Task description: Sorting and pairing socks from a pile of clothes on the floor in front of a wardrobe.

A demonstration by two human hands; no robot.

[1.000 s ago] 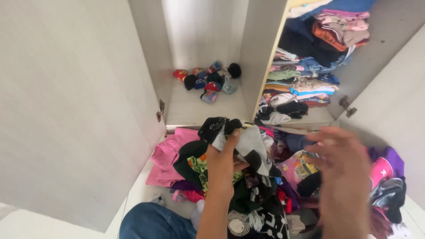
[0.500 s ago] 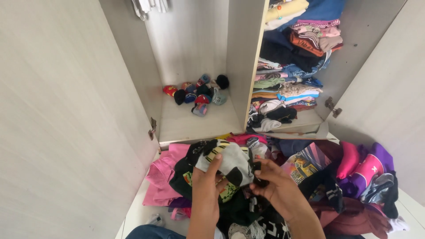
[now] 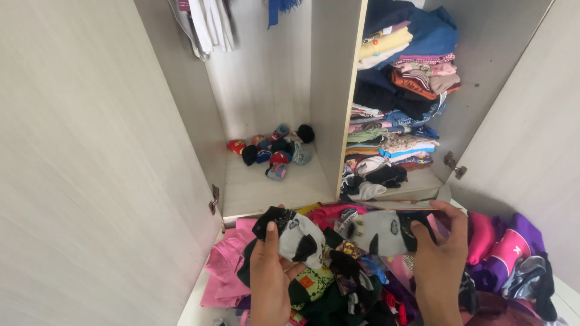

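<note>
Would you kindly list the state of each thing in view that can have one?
Left hand: gripping a white-and-black patterned sock, held up.
Right hand: gripping a matching white-and-black sock, stretched out sideways.
White wardrobe doors: open.
Small balled socks: heaped loose on the left compartment floor.
Folded clothes stack: piled on the right shelves.
Mixed clothes pile: unfolded, heaped below the hands.

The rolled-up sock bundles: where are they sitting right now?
In the head view, the rolled-up sock bundles lie clustered on the floor of the wardrobe's left compartment, towards the back, left of the centre divider.
</note>
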